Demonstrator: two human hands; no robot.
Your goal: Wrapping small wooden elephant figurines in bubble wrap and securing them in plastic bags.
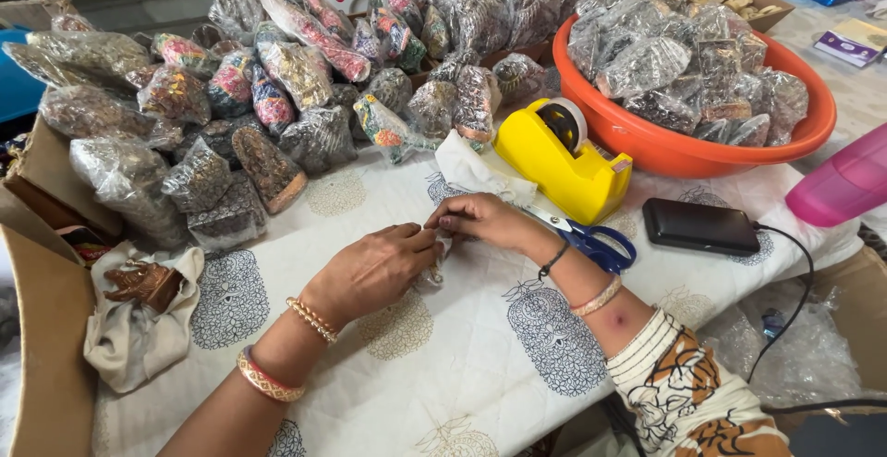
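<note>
A small clear-wrapped packet [434, 255] is held between the two hands near the middle of the table [443, 392], just above its white printed cloth. The left hand [374, 270] is closed around the packet's lower part, and the right hand [482, 221] pinches its top edge with the fingertips; most of the packet is hidden by the fingers, so its contents cannot be told.

Just beside the right wrist, blue-handled scissors [596, 240] lie on the cloth, and behind them a yellow tape dispenser [562, 157] stands with its roll upright. A crumpled white cloth [471, 169] rests between the dispenser and the hands.

A slip is judged possible: the wrap looks slick and is gripped only at its edges, so the packet could be dropped or its wrap torn if it is pulled unevenly. The scissors lie close enough to the right forearm to be nudged toward the table's right edge, and the cable of the black device [700, 226] beyond them could be snagged.

Along the far edge, a heap of wrapped figurines [277, 87] is piled, each in crinkled clear film over dark, red and multicoloured shapes. At the far right corner, an orange basin [688, 147] is filled with similar silvery packets. At the left edge, a brown carved figure [143, 283] sits unwrapped on a beige cloth, and a pink container [845, 184] leans in at the right edge.
</note>
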